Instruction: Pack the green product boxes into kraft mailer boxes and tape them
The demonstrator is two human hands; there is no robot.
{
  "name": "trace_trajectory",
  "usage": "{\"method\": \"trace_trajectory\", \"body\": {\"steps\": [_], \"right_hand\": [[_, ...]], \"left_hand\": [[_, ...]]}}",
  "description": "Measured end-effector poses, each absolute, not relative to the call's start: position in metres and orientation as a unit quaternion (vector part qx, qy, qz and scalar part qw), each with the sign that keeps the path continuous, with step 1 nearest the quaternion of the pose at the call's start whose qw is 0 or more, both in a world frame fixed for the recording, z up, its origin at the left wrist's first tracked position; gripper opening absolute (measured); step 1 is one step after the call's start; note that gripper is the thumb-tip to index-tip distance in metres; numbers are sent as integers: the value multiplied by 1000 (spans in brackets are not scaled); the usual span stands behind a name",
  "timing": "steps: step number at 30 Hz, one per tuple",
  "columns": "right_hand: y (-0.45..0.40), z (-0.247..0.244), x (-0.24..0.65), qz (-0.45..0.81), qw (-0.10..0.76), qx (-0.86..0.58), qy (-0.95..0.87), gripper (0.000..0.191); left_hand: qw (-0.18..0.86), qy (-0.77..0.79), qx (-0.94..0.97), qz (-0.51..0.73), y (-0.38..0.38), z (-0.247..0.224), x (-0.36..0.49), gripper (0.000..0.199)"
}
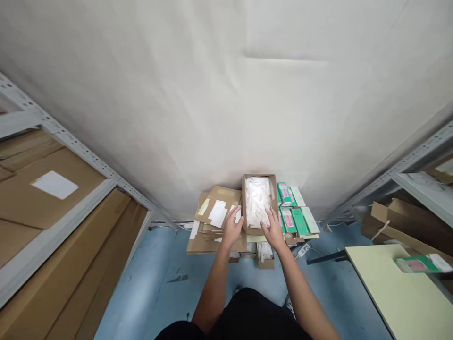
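An open cardboard box [243, 203] stands against the wall, filled with crumpled white material [257, 200], perhaps bags or wrapping; I cannot tell which. My left hand [232, 228] is open beside the box's left wall, its fingers spread. Over the front right corner of the box is my right hand [273, 230], also open, with fingertips at or just above the white contents. Whether either hand touches the box is unclear. Flattened cardboard [205, 243] with white labels lies in a pile to the left. Green-and-white boxes [300, 221] with pink panels sit to the right.
Shelving [88, 156] loaded with large cartons [78, 259] rises on the left. At right are another rack [424, 189], an open carton [406, 222] and a pale table [385, 288] bearing a green box [417, 264]. A power strip [303, 250] hangs near the green boxes.
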State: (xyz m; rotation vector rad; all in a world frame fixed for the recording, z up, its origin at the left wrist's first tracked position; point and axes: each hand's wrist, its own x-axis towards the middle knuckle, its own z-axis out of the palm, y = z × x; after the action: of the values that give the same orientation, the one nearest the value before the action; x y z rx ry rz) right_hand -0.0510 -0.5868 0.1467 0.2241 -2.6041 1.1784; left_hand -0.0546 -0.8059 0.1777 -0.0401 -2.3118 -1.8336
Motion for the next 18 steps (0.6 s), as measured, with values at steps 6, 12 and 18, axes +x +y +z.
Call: {"method": "trace_trajectory", "body": {"steps": [6,12,18], "right_hand": [[-672,149,-79,402,58,134,-904,62],[-725,129,-116,384,-26,155,-910,69],[-772,85,-159,347,-161,164,-909,74]], "left_hand": [[50,-790,50,-609,-898,162,-60,52],[8,-786,101,-610,-936,141,-74,61],[-28,-802,115,-586,-981,113,-97,70]]}}
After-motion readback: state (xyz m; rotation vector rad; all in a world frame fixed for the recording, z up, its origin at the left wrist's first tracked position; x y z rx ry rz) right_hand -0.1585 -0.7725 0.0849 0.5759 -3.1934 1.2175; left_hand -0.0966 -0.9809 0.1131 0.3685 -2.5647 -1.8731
